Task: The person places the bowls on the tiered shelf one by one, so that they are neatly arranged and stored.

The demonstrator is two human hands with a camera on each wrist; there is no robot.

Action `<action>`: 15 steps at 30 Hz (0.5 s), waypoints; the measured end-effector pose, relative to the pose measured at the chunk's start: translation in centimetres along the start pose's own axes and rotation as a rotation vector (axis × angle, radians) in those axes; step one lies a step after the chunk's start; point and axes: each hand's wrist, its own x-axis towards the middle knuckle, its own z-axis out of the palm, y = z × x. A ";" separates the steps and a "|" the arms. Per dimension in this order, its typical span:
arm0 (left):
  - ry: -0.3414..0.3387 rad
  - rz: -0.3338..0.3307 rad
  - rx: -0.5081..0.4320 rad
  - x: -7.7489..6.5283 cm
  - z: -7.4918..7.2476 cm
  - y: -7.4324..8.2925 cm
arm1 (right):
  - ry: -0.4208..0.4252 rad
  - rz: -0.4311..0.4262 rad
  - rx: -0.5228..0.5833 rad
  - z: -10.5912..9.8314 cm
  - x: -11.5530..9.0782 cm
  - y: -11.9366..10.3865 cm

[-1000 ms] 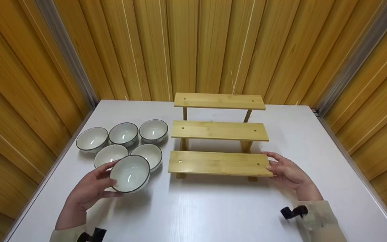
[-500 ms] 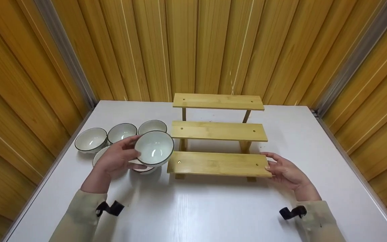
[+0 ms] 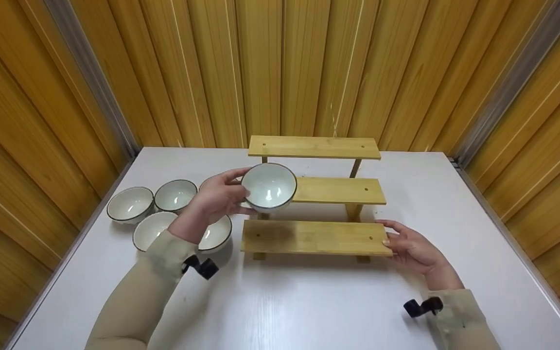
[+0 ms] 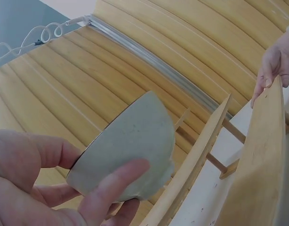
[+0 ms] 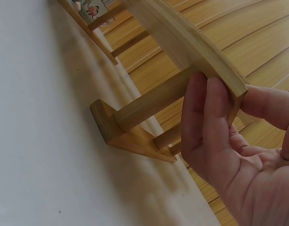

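Observation:
In the head view my left hand (image 3: 218,198) grips a white bowl (image 3: 269,187) with a dark rim by its left side. The bowl is in the air, covering the left end of the middle board (image 3: 338,190) of a three-tier wooden rack. Whether it touches that board I cannot tell from above; in the left wrist view the bowl (image 4: 130,146) appears tilted, its foot facing the boards. My right hand (image 3: 417,253) pinches the right end of the rack's lowest board (image 3: 319,238), thumb on top and fingers underneath, as the right wrist view shows.
Several like bowls stand on the white table (image 3: 299,306) left of the rack, among them a back-left bowl (image 3: 130,204) and a front bowl (image 3: 216,234); my left arm partly hides some. The rack's top board (image 3: 314,147) stands near the back wood-panelled wall (image 3: 280,68).
My left hand has carried the bowl rightward and away from me, from above the front bowls to the rack's middle board. My right hand has kept its hold on the lowest board.

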 end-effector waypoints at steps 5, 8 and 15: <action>0.003 -0.017 -0.069 2.5 2.3 0.9 | -0.010 0.004 0.010 0.0 0.1 0.1; 0.008 -0.028 -0.113 3.9 3.5 1.5 | -0.008 0.011 0.021 0.0 0.1 0.1; 0.042 -0.023 -0.139 7.7 6.5 3.0 | -0.013 -0.007 0.006 0.0 0.0 0.1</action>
